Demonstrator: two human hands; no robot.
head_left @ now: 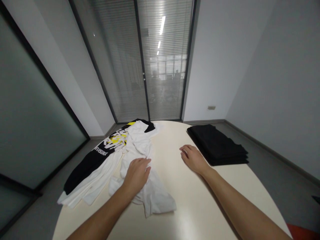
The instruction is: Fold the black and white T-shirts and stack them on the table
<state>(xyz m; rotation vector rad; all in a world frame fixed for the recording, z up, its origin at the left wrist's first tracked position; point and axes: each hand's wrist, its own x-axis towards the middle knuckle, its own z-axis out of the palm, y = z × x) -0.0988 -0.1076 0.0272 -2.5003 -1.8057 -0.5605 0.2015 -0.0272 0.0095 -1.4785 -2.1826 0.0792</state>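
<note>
My left hand point(137, 174) is over a rumpled white T-shirt point(160, 195) on the left half of the table, its fingers stretched forward and the thumb apart. Whether it touches the cloth I cannot tell. My right hand point(193, 158) hovers at or just above the bare tabletop, fingers loosely curved and holding nothing. Right of it lies a neat stack of folded black garments point(215, 143). Left of the white T-shirt, and partly under it, is a black garment with white and yellow print point(110, 145), spread lengthwise along more white cloth point(100, 181).
The pale table point(170, 136) has a rounded far edge. Beyond it stand a glass door with blinds point(162, 90) and white walls. A frosted glass panel point(32, 106) is on the left. Something red point(303, 230) shows at the bottom right corner.
</note>
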